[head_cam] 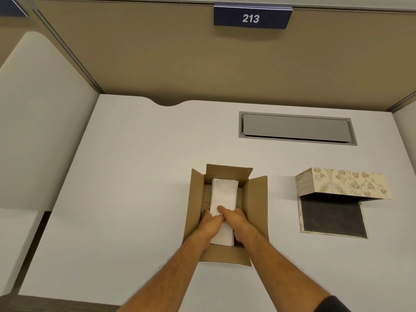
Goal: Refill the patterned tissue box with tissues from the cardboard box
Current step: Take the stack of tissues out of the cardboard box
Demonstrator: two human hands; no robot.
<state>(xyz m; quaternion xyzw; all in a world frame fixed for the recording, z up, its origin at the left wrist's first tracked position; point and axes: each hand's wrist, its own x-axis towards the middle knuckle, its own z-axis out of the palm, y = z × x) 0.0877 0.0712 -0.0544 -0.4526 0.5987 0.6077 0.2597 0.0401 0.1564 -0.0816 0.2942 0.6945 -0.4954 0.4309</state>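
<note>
An open cardboard box (257, 199) sits on the white desk with its flaps spread. Inside lies a white stack of tissues (224, 192), long side running away from me. Both hands reach into the box: my left hand (208, 226) grips the stack's left side and my right hand (236, 221) grips its right side, thumb on top. To the right stands the patterned tissue box (344, 183), cream with a floral print, its lid swung up and back; the dark interior (333, 217) shows below it and looks bare.
A grey cable hatch (297, 128) is set into the desk (135, 176) behind the boxes. Beige partition walls close the back and sides, with a sign reading 213 (251, 18). The desk's front edge runs along the lower left.
</note>
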